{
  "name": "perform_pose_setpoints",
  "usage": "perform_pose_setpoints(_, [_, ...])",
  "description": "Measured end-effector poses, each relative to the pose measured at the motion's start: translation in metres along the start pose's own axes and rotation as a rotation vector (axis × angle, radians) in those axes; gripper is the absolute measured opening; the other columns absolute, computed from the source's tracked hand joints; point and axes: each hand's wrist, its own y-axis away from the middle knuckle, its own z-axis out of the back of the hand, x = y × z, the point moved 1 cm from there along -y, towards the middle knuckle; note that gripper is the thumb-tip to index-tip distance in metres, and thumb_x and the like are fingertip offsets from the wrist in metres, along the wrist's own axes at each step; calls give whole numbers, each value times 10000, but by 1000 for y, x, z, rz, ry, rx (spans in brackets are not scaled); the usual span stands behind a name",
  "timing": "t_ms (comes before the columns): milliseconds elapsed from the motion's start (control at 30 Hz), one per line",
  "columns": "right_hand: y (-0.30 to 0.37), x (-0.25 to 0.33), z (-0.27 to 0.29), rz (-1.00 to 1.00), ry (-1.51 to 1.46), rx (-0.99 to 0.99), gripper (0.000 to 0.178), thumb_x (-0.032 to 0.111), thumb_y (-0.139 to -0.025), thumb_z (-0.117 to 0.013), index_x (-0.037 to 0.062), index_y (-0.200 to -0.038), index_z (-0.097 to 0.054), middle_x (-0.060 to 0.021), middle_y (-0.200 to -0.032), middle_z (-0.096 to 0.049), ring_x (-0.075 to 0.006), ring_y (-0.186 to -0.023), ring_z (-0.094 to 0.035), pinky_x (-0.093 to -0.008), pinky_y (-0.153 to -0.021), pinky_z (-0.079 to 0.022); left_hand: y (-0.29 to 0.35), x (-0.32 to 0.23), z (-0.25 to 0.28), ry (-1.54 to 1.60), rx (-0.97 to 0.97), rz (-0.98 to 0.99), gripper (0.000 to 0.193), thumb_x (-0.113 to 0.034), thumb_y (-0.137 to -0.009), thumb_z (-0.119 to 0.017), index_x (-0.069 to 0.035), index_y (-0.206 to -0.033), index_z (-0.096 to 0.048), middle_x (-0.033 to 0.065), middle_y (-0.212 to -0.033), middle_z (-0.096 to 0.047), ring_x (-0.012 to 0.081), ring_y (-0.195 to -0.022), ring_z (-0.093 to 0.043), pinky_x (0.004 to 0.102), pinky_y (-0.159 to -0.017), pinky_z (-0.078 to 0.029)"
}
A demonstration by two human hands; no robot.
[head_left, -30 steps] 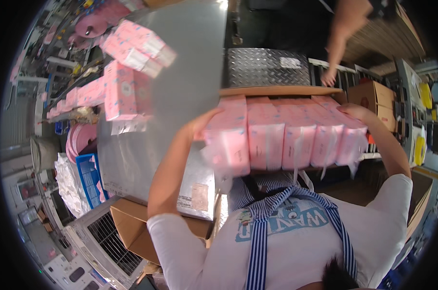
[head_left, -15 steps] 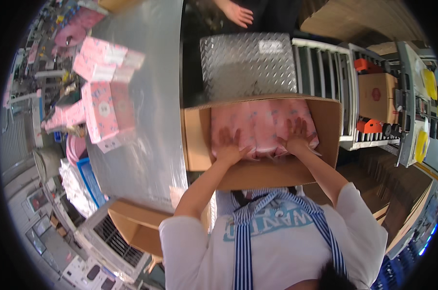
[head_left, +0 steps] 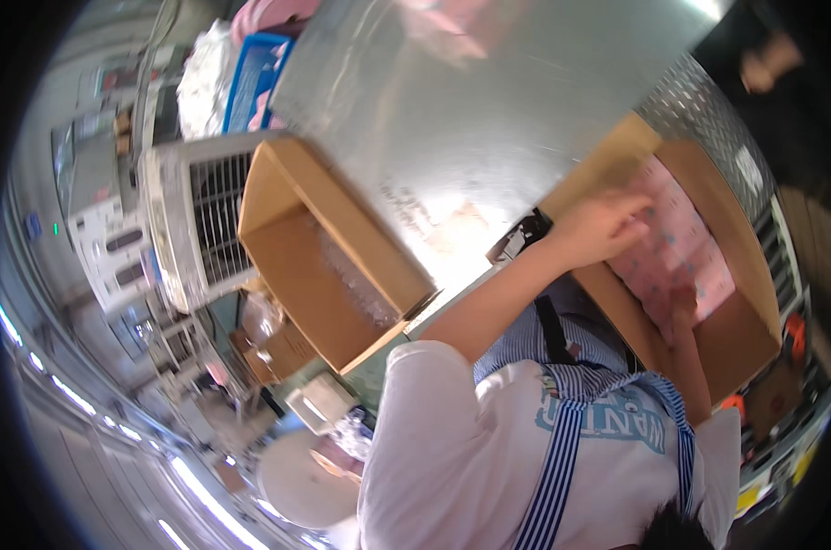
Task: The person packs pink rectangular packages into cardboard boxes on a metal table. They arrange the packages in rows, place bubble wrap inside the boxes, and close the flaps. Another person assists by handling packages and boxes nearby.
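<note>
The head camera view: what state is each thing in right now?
Packed box, open at the top
Pink packs, uncovered inside that box
Left hand, over the box's side, blurred; grip unclear
Right hand, inside the box at the packs; grip unclear
Second box, open
Blue basket, with pink pieces inside
Co-worker's hand, blurred; grip unclear

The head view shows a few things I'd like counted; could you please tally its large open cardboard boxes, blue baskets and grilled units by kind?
Large open cardboard boxes: 2
Blue basket: 1
Grilled unit: 1
Total: 4
Pink packs in the right-hand box cannot be counted clearly.
</note>
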Motion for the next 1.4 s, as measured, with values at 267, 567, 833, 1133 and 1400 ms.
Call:
perform_pose_setpoints(267, [-70,-39,-48,-51,-212,82,515,321,-754,-645,5,-1144,-529,-190,-1039,-606,-287,-861,-608,-393,-696,-500,361,226,253,-824,-1082,856,210,-83,-762,-636,-44,-968,-625,137,-958,-605,349,-872,-597,432,-769,-489])
perform_pose_setpoints(567, [-72,16,5,-152,-593,249,267,78,-828,-545,-1,-1081,-575,-99,-855,-625,-169,-611,-584,-304,-479,-461,439,373,208,-505,-671,1583,615,-297,-808,-688,-239,-1356,-415,207,-1302,-435,331,-1121,-516,429,-923,-469])
perform_pose_setpoints(833, [-38,74,56,-131,-584,291,173,91,-853,-552,31,-1013,-578,-62,-782,-569,-160,-658,-557,-278,-525,-460,473,379,211,-552,-887,1342,126,-192,-862,-643,-117,-963,-649,45,-982,-633,266,-871,-618,430,-729,-532])
perform_pose_setpoints(1133, [-17,116,88,106,-493,-591,168,65,-882,-529,0,-1023,-595,-116,-904,-644,-204,-876,-625,-316,-778,-498,376,175,243,1138,-1383,509,38,-92,-908,-590,-120,-930,-602,77,-1021,-659,220,-817,-664,400,-535,-601])
perform_pose_setpoints(1400, [93,212,231,595,-1221,-325,185,105,-837,-614,65,-1017,-602,-72,-1173,-559,-216,-1062,-548,-366,-920,-436,93,7,76,764,-129,249,113,-56,-884,-617,-60,-995,-637,65,-898,-650,111,-695,-619,292,-610,-588])
